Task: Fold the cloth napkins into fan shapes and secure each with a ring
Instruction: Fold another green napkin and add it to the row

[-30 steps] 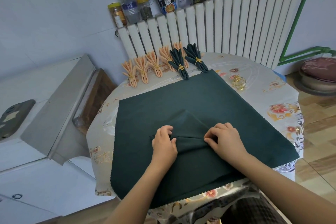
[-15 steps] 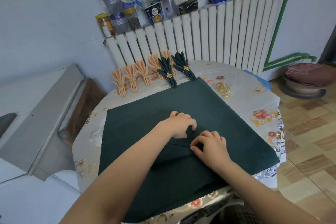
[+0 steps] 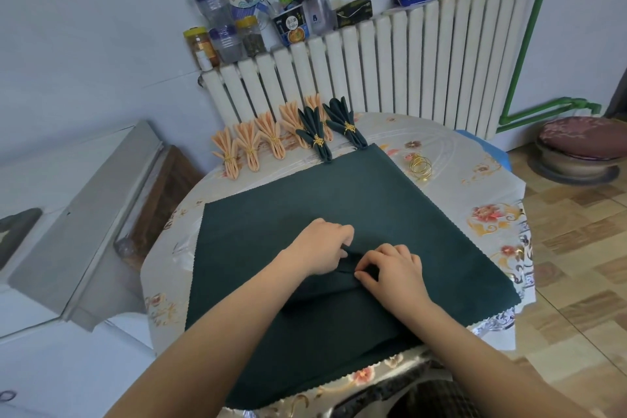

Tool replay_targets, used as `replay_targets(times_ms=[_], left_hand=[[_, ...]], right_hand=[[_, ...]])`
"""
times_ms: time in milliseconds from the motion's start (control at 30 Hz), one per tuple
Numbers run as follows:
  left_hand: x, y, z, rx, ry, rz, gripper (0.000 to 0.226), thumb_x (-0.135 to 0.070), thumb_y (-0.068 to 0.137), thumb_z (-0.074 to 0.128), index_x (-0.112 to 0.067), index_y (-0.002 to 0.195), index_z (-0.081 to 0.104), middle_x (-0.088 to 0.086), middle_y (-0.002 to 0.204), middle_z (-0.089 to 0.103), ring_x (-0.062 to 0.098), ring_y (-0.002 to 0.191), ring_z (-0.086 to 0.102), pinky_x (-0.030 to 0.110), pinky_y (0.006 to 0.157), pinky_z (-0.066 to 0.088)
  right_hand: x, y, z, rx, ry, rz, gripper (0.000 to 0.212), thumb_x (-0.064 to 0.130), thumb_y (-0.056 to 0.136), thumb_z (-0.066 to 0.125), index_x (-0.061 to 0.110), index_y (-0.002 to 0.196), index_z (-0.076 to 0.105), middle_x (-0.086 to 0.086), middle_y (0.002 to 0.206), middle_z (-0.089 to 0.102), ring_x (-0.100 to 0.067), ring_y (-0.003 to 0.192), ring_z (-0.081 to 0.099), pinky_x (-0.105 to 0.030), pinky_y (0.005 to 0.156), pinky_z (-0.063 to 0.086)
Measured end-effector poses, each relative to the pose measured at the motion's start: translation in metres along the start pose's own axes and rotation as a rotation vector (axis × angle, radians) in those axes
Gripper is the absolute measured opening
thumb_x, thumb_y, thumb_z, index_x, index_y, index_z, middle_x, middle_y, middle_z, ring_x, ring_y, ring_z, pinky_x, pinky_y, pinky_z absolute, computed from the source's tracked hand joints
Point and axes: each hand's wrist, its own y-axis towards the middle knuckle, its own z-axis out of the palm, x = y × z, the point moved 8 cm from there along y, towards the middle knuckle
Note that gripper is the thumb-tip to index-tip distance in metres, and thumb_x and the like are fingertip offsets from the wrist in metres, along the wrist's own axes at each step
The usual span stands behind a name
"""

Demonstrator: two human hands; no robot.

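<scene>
- Far edge of table [image 3: 475, 214]: five peach fans [image 3: 268, 139] and two green fans [image 3: 332, 127], each already ringed.
- Centre: dark green napkin [image 3: 305, 200] spread nearly flat, its near corner turned in and pleating barely begun.
- Left hand [image 3: 322, 248] and right hand [image 3: 393, 270]: curled fingers pinch one fold.
- Far right: spare gold rings [image 3: 420, 164], unused.

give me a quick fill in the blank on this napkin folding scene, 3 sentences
1. Both hands, the left hand and the right hand, pinch pleats in a dark ____ napkin.
2. The loose gold rings lie to the ____ of that napkin.
3. Of the finished fans, ____ are dark green.

Missing words: green; right; two
</scene>
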Motion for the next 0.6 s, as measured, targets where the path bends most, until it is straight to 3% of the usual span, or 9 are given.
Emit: replay_targets(times_ms=[100, 267, 433, 600], left_hand=[[0.006, -0.027, 0.005, -0.228, -0.091, -0.040, 0.006, -0.013, 0.092, 0.048, -0.011, 0.095, 0.052, 0.003, 0.092, 0.065, 0.025, 0.086, 0.057, 0.033, 0.090, 0.035], [0.012, -0.056, 0.019, -0.389, -0.191, -0.135, 0.014, -0.015, 0.081, 0.045, -0.010, 0.083, 0.058, 0.003, 0.087, 0.070, 0.024, 0.081, 0.063, 0.032, 0.089, 0.038], [0.008, -0.074, 0.017, -0.589, -0.227, -0.072, 0.013, -0.014, 0.079, 0.046, -0.015, 0.077, 0.059, -0.006, 0.087, 0.069, 0.011, 0.081, 0.064, 0.024, 0.099, 0.033], [0.007, -0.078, 0.018, -0.572, -0.206, -0.060, 0.011, -0.017, 0.077, 0.049, -0.017, 0.078, 0.060, -0.007, 0.090, 0.068, 0.013, 0.084, 0.064, 0.021, 0.091, 0.034]], right_hand=[[-0.002, -0.002, -0.003, -0.082, 0.000, 0.003, 0.020, 0.046, 0.086, 0.058, 0.032, 0.101, 0.058, 0.014, 0.099, 0.055, -0.014, 0.106, 0.043, -0.026, 0.088, 0.025], [-0.001, -0.003, -0.004, -0.118, -0.016, 0.005, 0.035, 0.047, 0.084, 0.061, 0.033, 0.115, 0.054, 0.013, 0.097, 0.059, -0.015, 0.106, 0.046, -0.027, 0.090, 0.025], [0.003, -0.006, -0.004, -0.189, -0.054, -0.037, 0.021, 0.032, 0.064, 0.084, 0.025, 0.078, 0.070, 0.004, 0.079, 0.057, -0.023, 0.080, 0.057, -0.034, 0.076, 0.034], [0.017, -0.006, -0.007, -0.182, -0.150, -0.136, 0.027, 0.026, 0.050, 0.092, 0.025, 0.063, 0.068, 0.009, 0.069, 0.058, -0.020, 0.067, 0.058, -0.028, 0.075, 0.030]])
